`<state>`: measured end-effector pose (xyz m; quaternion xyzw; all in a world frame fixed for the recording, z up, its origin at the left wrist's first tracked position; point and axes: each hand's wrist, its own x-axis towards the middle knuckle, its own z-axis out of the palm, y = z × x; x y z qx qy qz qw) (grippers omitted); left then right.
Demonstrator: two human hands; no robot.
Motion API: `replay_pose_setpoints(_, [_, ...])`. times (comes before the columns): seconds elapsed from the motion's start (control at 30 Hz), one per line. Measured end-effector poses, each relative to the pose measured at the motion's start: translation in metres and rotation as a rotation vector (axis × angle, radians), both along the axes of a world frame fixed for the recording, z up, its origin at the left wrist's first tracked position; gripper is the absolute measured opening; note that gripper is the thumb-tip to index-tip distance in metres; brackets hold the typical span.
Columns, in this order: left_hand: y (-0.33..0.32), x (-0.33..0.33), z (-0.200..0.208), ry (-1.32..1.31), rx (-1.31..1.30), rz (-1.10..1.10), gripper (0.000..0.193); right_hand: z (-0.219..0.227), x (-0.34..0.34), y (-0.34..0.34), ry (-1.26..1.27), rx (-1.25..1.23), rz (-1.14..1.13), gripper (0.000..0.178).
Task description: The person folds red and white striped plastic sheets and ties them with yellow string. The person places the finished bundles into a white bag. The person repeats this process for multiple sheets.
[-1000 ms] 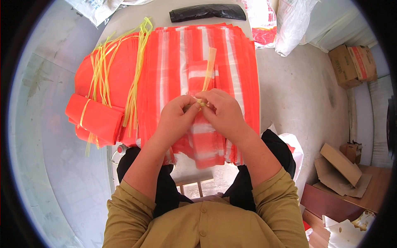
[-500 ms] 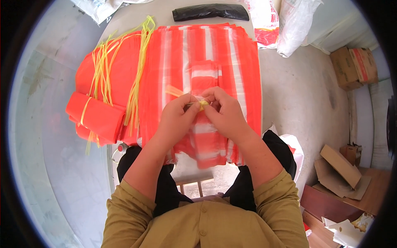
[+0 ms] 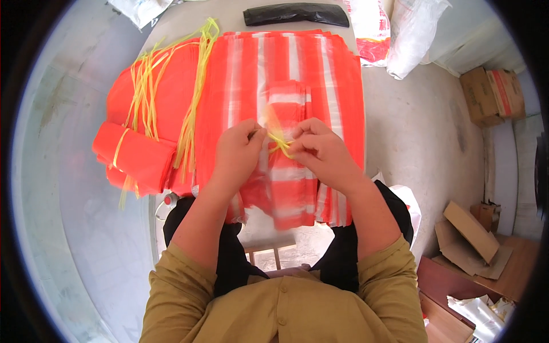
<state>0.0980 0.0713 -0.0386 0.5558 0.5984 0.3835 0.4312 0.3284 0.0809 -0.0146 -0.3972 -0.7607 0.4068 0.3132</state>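
Note:
A folded bundle of red plastic bags with white stripes (image 3: 289, 180) lies in front of me on a wide stack of the same red-and-white bags (image 3: 240, 63). Across the bundle's middle runs a yellow plastic tie (image 3: 279, 144), crossed in a knot or bow. My left hand (image 3: 241, 151) is closed in a pinch at the left of the knot, with one strand apparently between thumb and finger. On the other side my right hand (image 3: 320, 150) pinches the tie close to the knot. Part of the tie is blurred by motion.
Loose yellow ties (image 3: 194, 103) lie over red bags at the left, beside a tied red roll (image 3: 134, 157). A black plastic roll (image 3: 296, 15) rests at the table's far edge. Cardboard boxes (image 3: 493, 96) and white sacks (image 3: 416, 37) stand to the right.
My hands have moved apart from their meeting point over the bundle, drawing the yellow tie out between them. The crossed knot now shows. The view has shifted slightly.

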Motion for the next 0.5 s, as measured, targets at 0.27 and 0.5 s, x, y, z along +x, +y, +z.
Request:
replay_pose_setpoints(0.27, [-0.011, 0.010, 0.038, 0.266, 0.147, 0.115, 0.020, 0.011, 0.018, -0.025, -0.059, 0.013, -0.193, 0.046])
replay_pose_setpoints(0.5, [-0.049, 0.006, 0.024, 0.061, -0.030, -0.198, 0.030, 0.005, 0.024, -0.019, -0.122, -0.212, -0.171, 0.066])
